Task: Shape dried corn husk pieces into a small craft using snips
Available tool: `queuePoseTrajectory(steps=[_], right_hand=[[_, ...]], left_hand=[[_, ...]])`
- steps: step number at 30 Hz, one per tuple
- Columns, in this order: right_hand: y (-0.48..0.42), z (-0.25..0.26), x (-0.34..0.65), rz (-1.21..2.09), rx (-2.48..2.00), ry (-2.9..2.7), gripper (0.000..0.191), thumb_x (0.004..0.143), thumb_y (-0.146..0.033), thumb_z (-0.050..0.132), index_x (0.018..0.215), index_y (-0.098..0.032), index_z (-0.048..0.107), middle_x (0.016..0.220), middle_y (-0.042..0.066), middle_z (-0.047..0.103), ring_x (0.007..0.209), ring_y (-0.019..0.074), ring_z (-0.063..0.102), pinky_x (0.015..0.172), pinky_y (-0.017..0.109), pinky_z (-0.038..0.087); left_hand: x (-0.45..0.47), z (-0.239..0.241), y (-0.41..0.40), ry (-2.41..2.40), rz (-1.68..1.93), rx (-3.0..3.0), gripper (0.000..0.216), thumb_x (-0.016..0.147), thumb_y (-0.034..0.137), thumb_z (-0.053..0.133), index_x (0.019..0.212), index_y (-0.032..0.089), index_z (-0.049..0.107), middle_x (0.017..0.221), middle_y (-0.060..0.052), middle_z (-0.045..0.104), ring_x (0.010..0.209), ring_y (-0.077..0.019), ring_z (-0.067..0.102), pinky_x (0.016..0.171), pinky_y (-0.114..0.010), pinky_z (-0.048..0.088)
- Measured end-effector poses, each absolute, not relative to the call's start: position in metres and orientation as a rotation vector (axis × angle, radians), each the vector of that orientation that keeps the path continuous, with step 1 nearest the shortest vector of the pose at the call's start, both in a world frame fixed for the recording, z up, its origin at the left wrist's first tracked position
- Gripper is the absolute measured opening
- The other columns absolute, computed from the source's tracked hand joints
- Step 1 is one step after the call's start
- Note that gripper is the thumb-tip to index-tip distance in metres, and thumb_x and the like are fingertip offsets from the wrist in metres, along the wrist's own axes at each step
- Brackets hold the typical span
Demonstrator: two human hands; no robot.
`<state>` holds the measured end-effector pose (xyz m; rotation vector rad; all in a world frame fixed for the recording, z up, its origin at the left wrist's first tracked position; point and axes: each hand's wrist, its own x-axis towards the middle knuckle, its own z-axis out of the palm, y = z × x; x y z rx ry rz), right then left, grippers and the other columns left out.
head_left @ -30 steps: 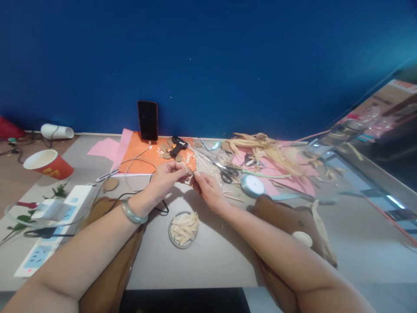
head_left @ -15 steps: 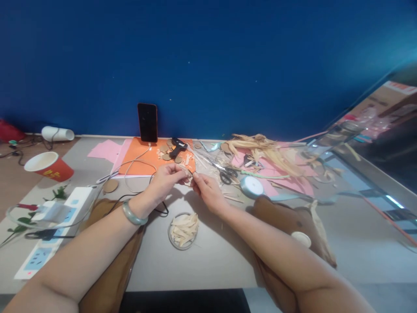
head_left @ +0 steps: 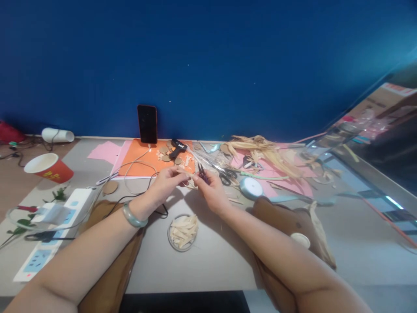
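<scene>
My left hand [head_left: 169, 182] and my right hand [head_left: 211, 191] meet over the grey table [head_left: 211, 261], fingertips almost touching. The left fingers pinch a thin pale straw strip [head_left: 187, 176]. My right hand is closed round a small dark tool [head_left: 202, 172] that sticks up between its fingers; I cannot make out what it is. A green bangle [head_left: 133, 216] sits on my left wrist. Just below the hands stands a small round dish of cut straw pieces [head_left: 183, 231].
Behind the hands lie orange paper [head_left: 143, 158] with a glue gun [head_left: 177, 148], scissors [head_left: 224, 174], a ribbon roll [head_left: 251, 188] and dried husks [head_left: 263, 150] on pink paper. A phone [head_left: 147, 124] leans on the blue wall. A red cup [head_left: 47, 167] and power strip [head_left: 48, 234] are at left.
A small dark tool now shows upright in my right hand; earlier only pinched fingertips showed. Both hands stay in nearly the same spot.
</scene>
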<state>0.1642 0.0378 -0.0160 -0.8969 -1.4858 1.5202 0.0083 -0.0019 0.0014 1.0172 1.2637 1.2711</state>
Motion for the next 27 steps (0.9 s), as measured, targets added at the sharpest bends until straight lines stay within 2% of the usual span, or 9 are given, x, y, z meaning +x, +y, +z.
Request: queuePoseTrajectory(steps=[4,9,13,19,23,27], right_hand=[[0.039,-0.012,0.166,1.555,-0.878,-1.461,0.027,0.079,-0.043,0.065,0.076,-0.019,0.053,0.057,-0.005,0.043,0.050,0.0081,0.033,0.047,0.024,0.027],[0.040,-0.007,0.168,1.516,-0.892,-1.594,0.023,0.079,-0.037,0.063,0.071,-0.018,0.054,0.053,-0.006,0.040,0.049,0.0080,0.032,0.048,0.024,0.026],[0.039,-0.004,0.169,1.498,-0.903,-1.633,0.022,0.079,-0.036,0.064,0.070,-0.018,0.053,0.053,-0.006,0.039,0.050,0.0081,0.032,0.048,0.024,0.025],[0.040,-0.010,0.169,1.515,-0.908,-1.606,0.035,0.078,-0.050,0.065,0.070,-0.019,0.052,0.053,-0.005,0.041,0.048,0.0080,0.032,0.046,0.024,0.024],[0.041,-0.012,0.165,1.626,-0.992,-1.458,0.052,0.084,-0.068,0.044,0.072,-0.019,0.054,0.055,-0.003,0.043,0.045,0.0084,0.031,0.041,0.024,0.020],[0.038,-0.013,0.163,1.612,-1.012,-1.535,0.052,0.087,-0.066,0.041,0.064,-0.019,0.048,0.051,-0.004,0.039,0.044,0.0091,0.030,0.042,0.025,0.019]], left_hand=[[0.008,-0.002,-0.002,1.292,1.071,1.088,0.022,0.069,0.033,0.074,0.068,0.015,0.062,0.064,-0.001,0.063,0.061,-0.0116,0.057,0.058,-0.023,0.043],[0.004,-0.009,0.001,1.339,1.016,1.098,0.021,0.070,0.032,0.073,0.082,0.017,0.067,0.067,0.001,0.063,0.053,-0.0097,0.054,0.050,-0.022,0.041],[0.000,-0.011,0.002,1.327,1.027,1.165,0.017,0.070,0.032,0.073,0.072,0.016,0.067,0.062,0.002,0.061,0.051,-0.0088,0.052,0.049,-0.021,0.040],[0.001,-0.004,0.000,1.280,1.009,1.202,0.015,0.070,0.029,0.074,0.071,0.016,0.067,0.058,0.001,0.063,0.050,-0.0087,0.053,0.050,-0.021,0.040],[0.003,0.001,-0.002,1.250,1.119,1.117,0.019,0.069,0.030,0.076,0.071,0.016,0.064,0.059,0.001,0.064,0.052,-0.0091,0.056,0.052,-0.020,0.040],[0.004,0.003,-0.002,1.229,1.209,1.080,0.021,0.070,0.032,0.074,0.072,0.015,0.062,0.058,0.000,0.064,0.053,-0.0095,0.057,0.053,-0.021,0.042]])
